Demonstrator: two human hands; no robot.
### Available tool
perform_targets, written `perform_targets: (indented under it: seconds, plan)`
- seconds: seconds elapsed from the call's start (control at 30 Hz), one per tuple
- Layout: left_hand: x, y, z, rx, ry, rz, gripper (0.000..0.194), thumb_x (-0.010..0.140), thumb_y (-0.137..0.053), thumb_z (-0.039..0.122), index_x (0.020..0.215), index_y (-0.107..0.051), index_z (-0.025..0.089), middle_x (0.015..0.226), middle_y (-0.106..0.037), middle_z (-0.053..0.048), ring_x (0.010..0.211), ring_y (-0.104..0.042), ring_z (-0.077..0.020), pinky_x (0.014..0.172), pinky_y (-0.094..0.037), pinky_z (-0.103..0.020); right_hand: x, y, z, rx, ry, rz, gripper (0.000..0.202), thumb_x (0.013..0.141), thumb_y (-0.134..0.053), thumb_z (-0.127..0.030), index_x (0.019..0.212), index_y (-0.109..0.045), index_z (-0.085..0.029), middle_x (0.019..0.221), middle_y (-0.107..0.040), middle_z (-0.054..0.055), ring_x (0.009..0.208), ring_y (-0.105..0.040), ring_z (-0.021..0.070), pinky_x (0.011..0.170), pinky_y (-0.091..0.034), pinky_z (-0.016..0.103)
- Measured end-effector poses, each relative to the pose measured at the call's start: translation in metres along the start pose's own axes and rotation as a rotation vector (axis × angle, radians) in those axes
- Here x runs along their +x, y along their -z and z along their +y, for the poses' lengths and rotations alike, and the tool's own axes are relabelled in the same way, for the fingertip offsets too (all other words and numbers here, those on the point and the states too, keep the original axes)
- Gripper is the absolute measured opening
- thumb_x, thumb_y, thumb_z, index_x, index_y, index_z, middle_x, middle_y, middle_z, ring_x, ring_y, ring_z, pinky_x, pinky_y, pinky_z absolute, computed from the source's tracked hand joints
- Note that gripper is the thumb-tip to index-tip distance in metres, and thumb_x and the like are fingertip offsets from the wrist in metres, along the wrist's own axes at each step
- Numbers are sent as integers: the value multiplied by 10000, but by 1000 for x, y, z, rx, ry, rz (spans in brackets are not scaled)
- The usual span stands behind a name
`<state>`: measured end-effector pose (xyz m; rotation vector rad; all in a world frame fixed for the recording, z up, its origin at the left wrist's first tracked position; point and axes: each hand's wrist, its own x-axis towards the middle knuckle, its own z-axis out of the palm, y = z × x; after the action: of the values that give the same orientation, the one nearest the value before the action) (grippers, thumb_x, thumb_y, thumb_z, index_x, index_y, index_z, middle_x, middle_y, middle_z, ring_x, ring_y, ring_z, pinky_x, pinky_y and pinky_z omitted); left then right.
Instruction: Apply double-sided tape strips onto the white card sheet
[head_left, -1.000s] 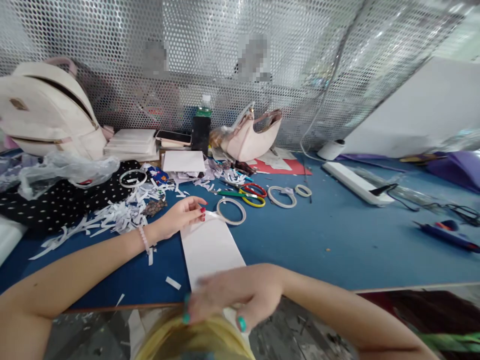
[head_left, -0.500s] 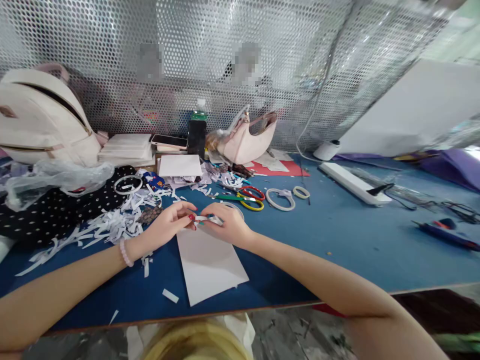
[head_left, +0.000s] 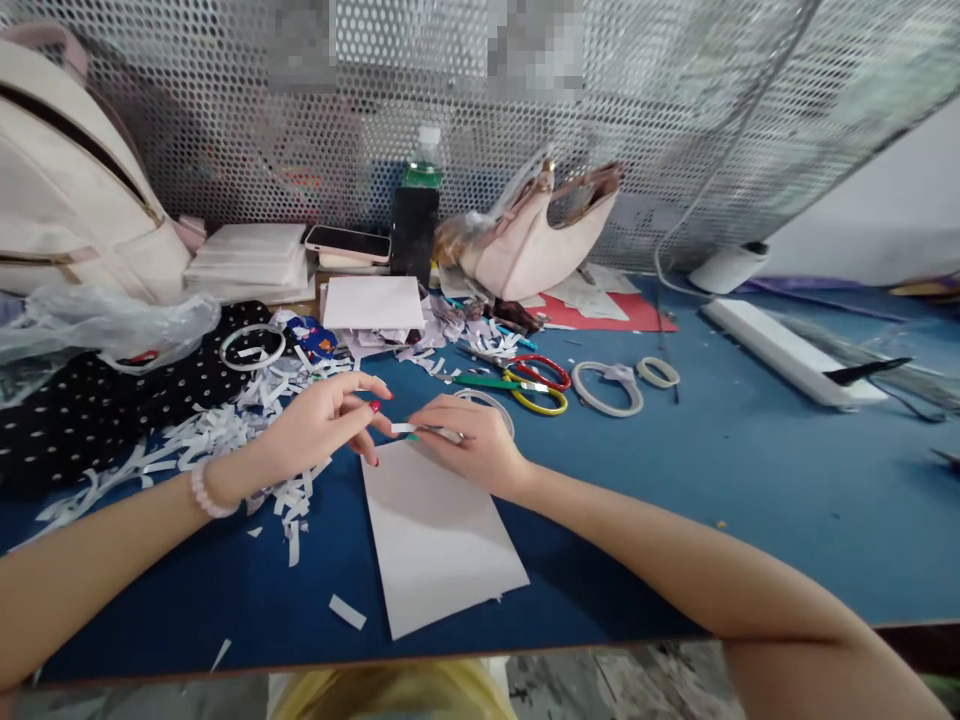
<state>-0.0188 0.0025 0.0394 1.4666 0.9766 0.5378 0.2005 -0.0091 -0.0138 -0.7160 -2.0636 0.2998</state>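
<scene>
My right hand (head_left: 480, 445) pinches a small white strip (head_left: 402, 428) between thumb and fingers, its end pointing left. Just left of it, my left hand (head_left: 319, 425) is open, fingers spread, with fingertips close to the strip's free end. Whether they touch it I cannot tell. Beneath both hands a white sheet (head_left: 446, 545) lies flat, its far edge partly hidden by my right hand. Behind that hand, a white ring-shaped roll (head_left: 504, 405) is partly covered.
Paper scraps (head_left: 217, 430) heap at left, near a polka-dot cloth (head_left: 90, 415). Scissors with yellow handles (head_left: 544, 405) and red handles (head_left: 555, 372) lie beyond my right hand, beside a white roll (head_left: 634, 400). Farther back are a phone (head_left: 349, 242), a bottle (head_left: 425, 165) and a pale bag (head_left: 525, 245).
My left hand has moved off to the left and its fingers have spread, leaving the strip in my right hand. The view has shifted closer and downward.
</scene>
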Motion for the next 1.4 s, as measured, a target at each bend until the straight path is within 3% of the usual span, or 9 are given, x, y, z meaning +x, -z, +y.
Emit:
perform_targets:
  seconds: [0.2, 0.37, 0.47, 0.63, 0.83, 0.97, 1.07, 1.17, 1.4]
  plan:
    - [2, 9, 26, 240, 276, -163, 546, 880, -506, 353, 1382, -406, 165, 1112, -726, -136, 563, -717, -172, 522, -506, -250, -2, 1, 3, 24, -23, -46, 110, 908, -596, -132, 887, -702, -152, 814, -735, 74, 770, -692, 148, 681, -584, 248]
    - [-5, 13, 26, 758, 152, -155, 416, 927, -474, 441, 1250, -525, 185, 693, -714, -7, 487, -644, -166, 444, -362, -234, -4, 0, 0, 42, -25, -89, 111, 904, -583, -111, 914, -687, -149, 806, -723, 78, 771, -677, 156, 678, -585, 261]
    - [-14, 17, 16, 1071, -5, -114, 287, 917, -554, 421, 1079, -568, 184, 615, -639, 16, 459, -590, -163, 442, -284, -261, -6, 1, 2, 77, -75, -77, 110, 891, -588, -98, 911, -686, -143, 804, -719, 85, 741, -670, 149, 607, -568, 231]
    - [-23, 1, -5, 1091, -216, -560, 168, 807, -754, 254, 820, -590, 221, 770, -686, 28, 678, -678, -185, 531, -342, -268, -6, 11, 7, 138, -137, -128, 91, 873, -613, -95, 864, -696, -132, 822, -699, 95, 722, -664, 135, 578, -550, 202]
    - [-24, -32, -32, 1125, -500, -462, 36, 912, -588, 191, 876, -585, 189, 770, -664, -12, 608, -614, -177, 520, -346, -300, -4, 19, -1, 132, -177, -242, 131, 919, -599, -182, 845, -704, -154, 864, -647, 77, 753, -648, 130, 670, -563, 239]
    - [-29, -40, -40, 1208, -787, -326, 127, 825, -549, 84, 744, -554, 182, 645, -567, -16, 570, -513, -187, 530, -376, -323, -6, 14, -7, 104, -223, -343, 183, 946, -563, -213, 846, -707, -162, 863, -649, 70, 745, -636, 130, 637, -542, 238]
    - [-31, -41, -41, 1174, -910, -273, 176, 848, -478, 100, 731, -577, 186, 636, -559, -18, 553, -466, -186, 680, -485, -377, -7, 8, -7, 75, -231, -342, 188, 942, -559, -197, 834, -709, -161, 837, -654, 65, 736, -628, 135, 624, -536, 245]
    - [-30, -41, -38, 1154, -932, -227, 253, 859, -437, 98, 709, -616, 196, 605, -576, -14, 536, -465, -186, 892, -504, -423, -7, 5, -7, 32, -207, -315, 183, 933, -561, -171, 823, -705, -153, 814, -665, 65, 715, -623, 137, 605, -530, 252]
    - [-26, -39, -35, 1136, -850, -266, 198, 877, -523, 136, 780, -678, 212, 711, -693, -10, 606, -570, -182, 886, -532, -359, -6, 1, -12, -43, -231, -293, 180, 933, -561, -161, 803, -686, -155, 801, -681, 60, 706, -629, 140, 597, -527, 266]
